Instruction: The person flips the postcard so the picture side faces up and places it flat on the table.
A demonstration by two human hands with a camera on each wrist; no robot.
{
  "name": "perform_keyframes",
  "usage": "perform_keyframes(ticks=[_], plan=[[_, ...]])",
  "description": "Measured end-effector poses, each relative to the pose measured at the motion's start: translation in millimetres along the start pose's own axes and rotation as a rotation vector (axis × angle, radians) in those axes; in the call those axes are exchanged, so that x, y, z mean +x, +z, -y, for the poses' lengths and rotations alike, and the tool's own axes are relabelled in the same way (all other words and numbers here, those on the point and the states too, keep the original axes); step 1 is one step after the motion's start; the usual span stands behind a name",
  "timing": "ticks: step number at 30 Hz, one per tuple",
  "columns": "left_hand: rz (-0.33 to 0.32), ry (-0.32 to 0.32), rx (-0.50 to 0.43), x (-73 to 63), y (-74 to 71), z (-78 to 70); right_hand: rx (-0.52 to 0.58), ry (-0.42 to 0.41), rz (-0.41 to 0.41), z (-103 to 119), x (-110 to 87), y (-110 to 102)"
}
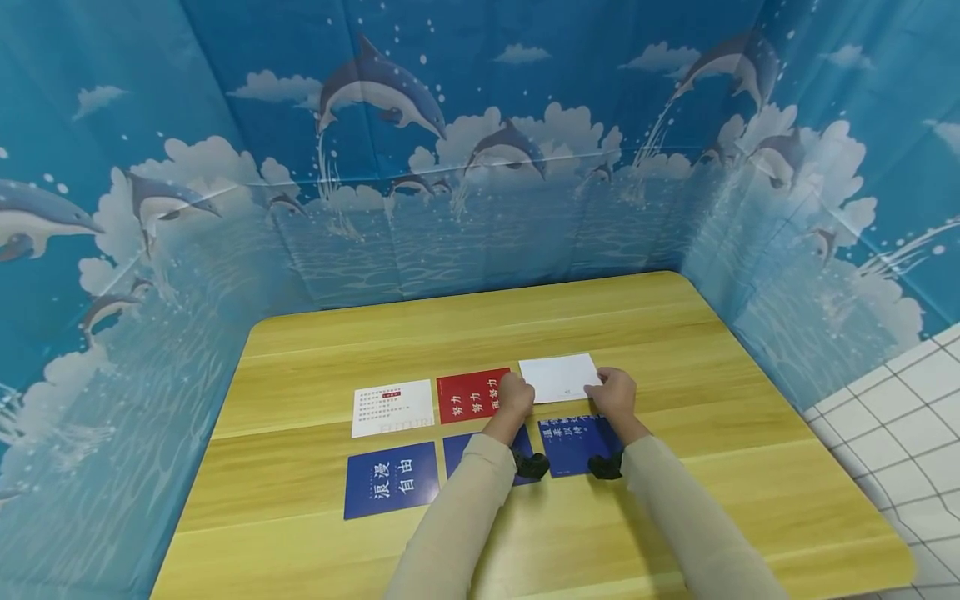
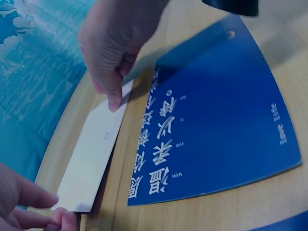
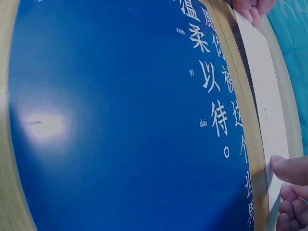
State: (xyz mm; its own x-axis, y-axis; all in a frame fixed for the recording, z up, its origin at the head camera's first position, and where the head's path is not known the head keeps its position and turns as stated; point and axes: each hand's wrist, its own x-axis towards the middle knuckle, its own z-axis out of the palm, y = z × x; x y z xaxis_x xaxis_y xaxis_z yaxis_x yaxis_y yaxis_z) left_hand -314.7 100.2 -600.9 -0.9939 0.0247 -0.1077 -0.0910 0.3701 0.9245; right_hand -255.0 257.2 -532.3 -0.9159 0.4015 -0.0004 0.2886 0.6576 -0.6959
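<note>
A white card (image 1: pixel 558 377) lies between my two hands at the right end of the far row. My left hand (image 1: pixel 517 395) pinches its left end between thumb and fingers, as the left wrist view shows at the white card's (image 2: pixel 89 159) lower corner. At the opposite end, my right hand (image 1: pixel 617 393) pinches the edge, thumb on top in the right wrist view. A dark gap shows under the card's near edge there. Just nearer to me lies a blue card (image 3: pixel 110 115) with white Chinese characters, partly covered by my right forearm in the head view.
Left of the white card lie a red card (image 1: pixel 468 396) with white characters and a printed white card (image 1: pixel 392 408). In the near row are a blue card (image 1: pixel 392 481) and another blue card (image 1: pixel 459 450), mostly behind my left sleeve. A dolphin-print curtain (image 1: pixel 480 242) borders the wooden table (image 1: pixel 300 542).
</note>
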Motion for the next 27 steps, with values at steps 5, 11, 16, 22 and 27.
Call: perform_keyframes(ticks=[5, 11, 16, 22, 27], plan=[[-0.045, 0.074, 0.107, -41.4, -35.9, -61.4, 0.006, -0.01, -0.018, -0.1, 0.7, 2.1], [-0.058, 0.118, 0.234, -47.7, -42.4, -64.5, 0.03, 0.017, 0.015, 0.4, 0.8, 4.4], [-0.033, 0.089, 0.233, -43.8, -41.4, -59.4, 0.019, 0.015, 0.044, 0.8, 4.4, 2.5], [-0.044, 0.122, 0.241, -44.4, -40.4, -60.7, -0.006, 0.034, 0.13, -0.7, 13.2, -3.8], [-0.058, 0.175, 0.245, -45.4, -40.1, -61.6, 0.011, 0.083, 0.2, -1.9, 21.3, -10.3]])
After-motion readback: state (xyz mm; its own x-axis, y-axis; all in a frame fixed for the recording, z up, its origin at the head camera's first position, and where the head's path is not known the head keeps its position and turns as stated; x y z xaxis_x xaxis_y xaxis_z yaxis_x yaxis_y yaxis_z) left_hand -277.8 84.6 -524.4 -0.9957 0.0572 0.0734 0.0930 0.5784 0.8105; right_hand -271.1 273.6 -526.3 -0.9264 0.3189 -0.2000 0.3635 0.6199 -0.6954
